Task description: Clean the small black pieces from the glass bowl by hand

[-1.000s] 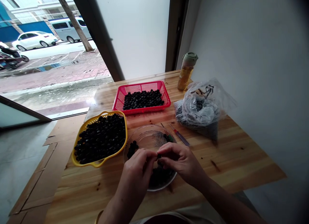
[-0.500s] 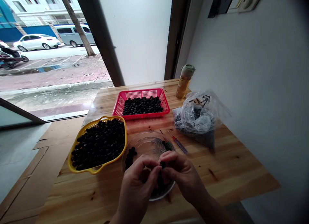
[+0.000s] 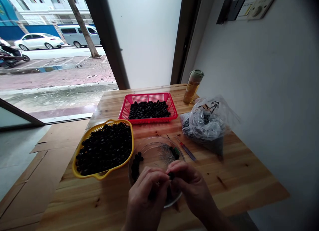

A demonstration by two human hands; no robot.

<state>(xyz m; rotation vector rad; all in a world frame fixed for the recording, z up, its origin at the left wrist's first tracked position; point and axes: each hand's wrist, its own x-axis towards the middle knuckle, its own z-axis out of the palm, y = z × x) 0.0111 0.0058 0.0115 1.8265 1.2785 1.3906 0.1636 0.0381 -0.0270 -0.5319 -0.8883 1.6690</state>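
Over a clear round tray (image 3: 151, 152), a small black round piece (image 3: 171, 175) is pinched between the thumb and fingertips of my right hand (image 3: 190, 184). My left hand (image 3: 148, 192) is closed in a pinch right against that piece; what its fingertips grip is too small to tell. Inside the tray, thin silvery pins (image 3: 165, 153) lie in a loose heap beside a few black pieces (image 3: 175, 152). More black pieces (image 3: 136, 165) cluster along its left side. My hands cover the tray's near part.
A yellow basket (image 3: 132, 143) full of black round parts stands to the left. Behind the tray is a red basket (image 3: 174, 111) of similar parts. To the right lie a screwdriver (image 3: 187, 151) and a plastic bag (image 3: 208, 124) of dark bits. A bottle (image 3: 193, 86) stands behind.
Both hands stay together over the tray, with the fingers shifted slightly around the black piece. The whole view has moved a little, so everything sits slightly further right.
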